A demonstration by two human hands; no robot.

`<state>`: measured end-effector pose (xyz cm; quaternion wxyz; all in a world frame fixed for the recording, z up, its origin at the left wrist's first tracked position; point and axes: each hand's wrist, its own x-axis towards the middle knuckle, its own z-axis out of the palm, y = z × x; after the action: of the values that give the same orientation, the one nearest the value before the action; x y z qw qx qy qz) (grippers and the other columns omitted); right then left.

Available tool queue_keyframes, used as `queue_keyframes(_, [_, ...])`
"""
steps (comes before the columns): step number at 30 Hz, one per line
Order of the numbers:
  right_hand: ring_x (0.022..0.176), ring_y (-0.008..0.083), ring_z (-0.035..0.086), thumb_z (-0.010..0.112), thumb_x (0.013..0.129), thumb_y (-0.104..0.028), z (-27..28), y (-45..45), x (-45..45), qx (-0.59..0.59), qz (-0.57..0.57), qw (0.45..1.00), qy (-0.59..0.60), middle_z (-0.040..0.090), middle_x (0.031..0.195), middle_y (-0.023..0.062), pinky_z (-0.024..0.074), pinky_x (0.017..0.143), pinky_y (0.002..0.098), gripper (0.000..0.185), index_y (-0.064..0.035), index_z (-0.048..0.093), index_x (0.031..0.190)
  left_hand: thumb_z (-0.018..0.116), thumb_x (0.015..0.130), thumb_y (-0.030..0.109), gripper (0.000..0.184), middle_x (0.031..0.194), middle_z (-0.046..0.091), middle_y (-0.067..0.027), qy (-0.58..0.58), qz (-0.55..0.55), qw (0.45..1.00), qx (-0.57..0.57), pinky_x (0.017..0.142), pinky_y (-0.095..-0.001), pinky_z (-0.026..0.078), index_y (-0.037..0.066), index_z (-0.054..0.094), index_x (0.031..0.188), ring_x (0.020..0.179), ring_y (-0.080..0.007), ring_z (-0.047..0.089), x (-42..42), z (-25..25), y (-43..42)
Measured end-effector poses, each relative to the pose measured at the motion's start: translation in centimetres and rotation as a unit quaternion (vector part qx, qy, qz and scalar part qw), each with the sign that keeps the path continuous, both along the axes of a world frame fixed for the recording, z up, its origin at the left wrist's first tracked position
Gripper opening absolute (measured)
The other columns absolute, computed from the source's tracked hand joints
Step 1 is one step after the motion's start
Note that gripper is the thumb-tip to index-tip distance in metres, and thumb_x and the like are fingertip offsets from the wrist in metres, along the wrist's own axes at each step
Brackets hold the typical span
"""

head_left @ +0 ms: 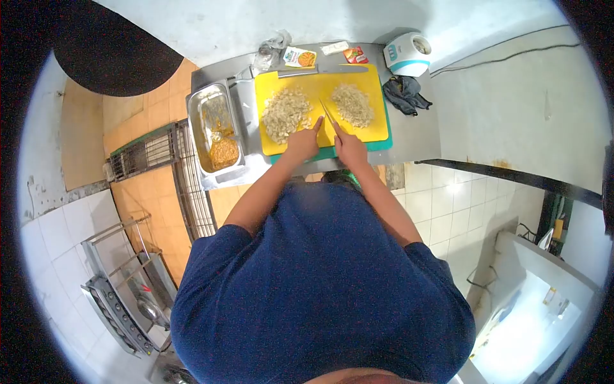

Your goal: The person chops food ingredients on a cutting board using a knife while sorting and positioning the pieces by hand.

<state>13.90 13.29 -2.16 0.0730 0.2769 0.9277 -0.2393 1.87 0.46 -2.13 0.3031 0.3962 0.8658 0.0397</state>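
Note:
A yellow cutting board (307, 86) lies over a green one (384, 145) on the steel table. Two piles of chopped pale food rest on it, a larger left pile (286, 114) and a smaller right pile (353, 105). My right hand (349, 148) is closed round the handle of a small knife (327, 111), whose blade points up and left between the piles. My left hand (304, 142) is on the board beside the left pile, its index finger stretched toward the knife; it holds nothing that I can see. A larger knife (345, 68) lies along the board's far edge.
Left of the boards, a steel tray (235, 121) holds orange-brown food. Seasoning packets (300, 57) and a clear plastic bag (263, 59) lie behind the boards on the steel table (419, 137). A white-and-teal appliance (407, 54) and a black bag (405, 95) are at the right.

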Motion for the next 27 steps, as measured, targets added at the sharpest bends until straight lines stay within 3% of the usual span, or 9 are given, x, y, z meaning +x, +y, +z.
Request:
queue_keyframes(5, [0.077, 0.0400, 0.068, 0.053, 0.093, -0.027, 2.1, 0.9, -1.4, 0.011, 0.031, 0.999, 0.003, 0.069, 0.085, 0.0220, 0.0550, 0.069, 0.0538, 0.051, -0.0258, 0.049, 0.143, 0.064, 0.077, 0.016, 0.094, 0.091, 0.070, -0.0168, -0.014, -0.007, 1.000, 0.018, 0.069, -0.0450, 0.057, 0.028, 0.017, 0.158, 0.083, -0.0333, 0.071, -0.4, -0.3, -0.2])
queue_keyframes(11, [0.076, 0.0377, 0.069, 0.053, 0.093, -0.026, 0.9, -0.5, 1.0, 0.037, 0.042, 0.998, -0.029, 0.069, 0.084, 0.0204, 0.0549, 0.068, 0.0528, 0.050, -0.0249, 0.049, 0.143, 0.060, 0.080, 0.016, 0.090, 0.095, 0.071, -0.0171, -0.018, 0.004, 1.000, 0.004, 0.072, -0.0463, 0.057, 0.031, 0.018, 0.158, 0.085, -0.0341, 0.071, -0.5, -0.8, 0.0])
queue_keyframes(17, [0.072, 0.0376, 0.067, 0.053, 0.092, -0.026, 1.3, 0.1, -1.8, 0.030, 0.026, 0.999, 0.000, 0.068, 0.080, 0.0187, 0.0534, 0.065, 0.0513, 0.047, -0.0272, 0.056, 0.139, 0.060, 0.080, 0.017, 0.089, 0.097, 0.071, -0.0174, -0.020, -0.015, 0.999, -0.026, 0.074, -0.0455, 0.057, 0.027, 0.020, 0.158, 0.086, -0.0337, 0.071, -0.8, -0.6, 0.7])
queue_keyframes(22, [0.074, 0.0380, 0.068, 0.055, 0.091, -0.027, 2.8, 0.3, -0.3, 0.010, 0.019, 1.000, 0.003, 0.069, 0.081, 0.0198, 0.0547, 0.067, 0.0528, 0.048, -0.0244, 0.054, 0.139, 0.059, 0.079, 0.017, 0.090, 0.107, 0.070, -0.0151, -0.043, -0.026, 0.998, -0.029, 0.078, -0.0461, 0.056, 0.026, 0.018, 0.158, 0.094, -0.0322, 0.069, -1.6, -1.1, 1.0])
queue_keyframes(27, [0.073, 0.0394, 0.067, 0.053, 0.092, -0.027, 0.4, -0.3, 1.7, -0.018, 0.008, 1.000, 0.009, 0.068, 0.079, 0.0197, 0.0535, 0.066, 0.0524, 0.049, -0.0296, 0.053, 0.141, 0.059, 0.079, 0.019, 0.091, 0.114, 0.068, -0.0134, -0.063, -0.021, 0.996, -0.054, 0.084, -0.0461, 0.055, 0.028, 0.015, 0.159, 0.102, -0.0311, 0.068, -1.6, -0.2, 1.1])
